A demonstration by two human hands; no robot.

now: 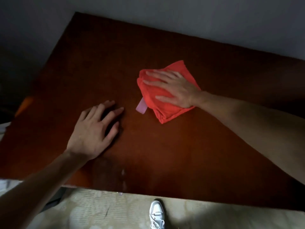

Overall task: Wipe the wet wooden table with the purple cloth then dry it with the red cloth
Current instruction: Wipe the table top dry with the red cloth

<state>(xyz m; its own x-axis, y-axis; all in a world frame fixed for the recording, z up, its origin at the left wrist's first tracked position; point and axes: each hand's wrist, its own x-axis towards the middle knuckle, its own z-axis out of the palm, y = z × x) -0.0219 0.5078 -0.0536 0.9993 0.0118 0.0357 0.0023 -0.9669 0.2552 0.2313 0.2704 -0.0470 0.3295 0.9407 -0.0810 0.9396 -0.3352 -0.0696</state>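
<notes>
A folded red cloth [166, 106] lies on the dark wooden table [99, 63], right of centre. My right hand [175, 88] presses flat on top of it, fingers spread and pointing left. A small pale purple tag [141, 107] sticks out from the cloth's left edge. My left hand [94, 129] rests on the bare wood to the left of the cloth, fingers apart, holding nothing. A wet sheen [123, 176] shows near the table's front edge. No purple cloth is in view.
The table's front edge [181, 199] runs above a pale floor, where a white shoe [156, 214] stands. A grey wall [181, 19] lies behind the table. An orange object [24, 104] is at the left edge, blurred.
</notes>
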